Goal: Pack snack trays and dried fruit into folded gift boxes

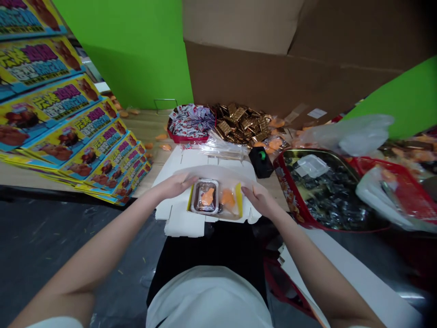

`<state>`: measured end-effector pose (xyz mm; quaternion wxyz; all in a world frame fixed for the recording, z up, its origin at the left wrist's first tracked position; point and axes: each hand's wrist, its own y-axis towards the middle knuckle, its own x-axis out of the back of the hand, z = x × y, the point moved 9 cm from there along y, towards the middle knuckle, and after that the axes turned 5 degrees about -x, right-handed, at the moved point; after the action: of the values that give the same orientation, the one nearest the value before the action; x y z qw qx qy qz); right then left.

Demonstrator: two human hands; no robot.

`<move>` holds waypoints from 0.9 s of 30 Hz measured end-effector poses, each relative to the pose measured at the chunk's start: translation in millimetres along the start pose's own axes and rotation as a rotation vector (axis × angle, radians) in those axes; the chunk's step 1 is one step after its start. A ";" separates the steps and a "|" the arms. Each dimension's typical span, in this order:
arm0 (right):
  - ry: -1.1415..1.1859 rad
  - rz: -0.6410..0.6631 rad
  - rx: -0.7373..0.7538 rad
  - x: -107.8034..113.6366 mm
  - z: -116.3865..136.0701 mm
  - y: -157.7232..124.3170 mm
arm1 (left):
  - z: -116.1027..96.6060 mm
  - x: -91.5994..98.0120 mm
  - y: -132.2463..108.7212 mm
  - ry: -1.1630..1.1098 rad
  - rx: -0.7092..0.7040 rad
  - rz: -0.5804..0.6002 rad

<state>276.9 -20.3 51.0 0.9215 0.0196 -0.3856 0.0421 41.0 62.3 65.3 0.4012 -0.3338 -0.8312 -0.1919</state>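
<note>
white shirt front [208, 296] lowest in the head view; left hand [175, 186] and right hand [259, 198] lie open, well apart, either side of a foil tray [204, 197] and orange-filled packet [228, 199], both on an unfolded white carton [179, 223], flaps not yet closed, on the worktop [146, 125].

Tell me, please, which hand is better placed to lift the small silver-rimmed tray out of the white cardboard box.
Probably the left: the left hand has its fingertips right beside the small silver-rimmed tray, while the right hand lies further off, with a clear plastic packet between it and the tray.
</note>
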 end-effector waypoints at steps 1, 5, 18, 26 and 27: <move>0.003 -0.019 0.001 -1.2 0.6 -2.0 | -2.8 -3.5 -1.5 -0.012 -0.026 0.021; -0.016 -0.094 0.026 -16.2 -0.3 -18.3 | -12.1 -13.9 -16.6 -0.041 -0.025 0.074; -0.085 -0.141 0.018 -14.1 -0.7 -24.9 | -13.2 -8.1 -33.1 -0.131 0.325 0.052; -0.135 -0.121 0.086 -25.7 -15.1 -49.7 | -36.6 -46.2 -70.5 0.036 0.117 0.033; -0.161 -0.104 0.110 -32.2 -22.9 -61.1 | -35.5 -56.5 -84.6 0.122 0.101 0.017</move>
<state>276.3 -81.5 11.7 0.8861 0.0935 -0.4537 0.0134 25.9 -40.6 37.5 0.4693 -0.3079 -0.8108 -0.1662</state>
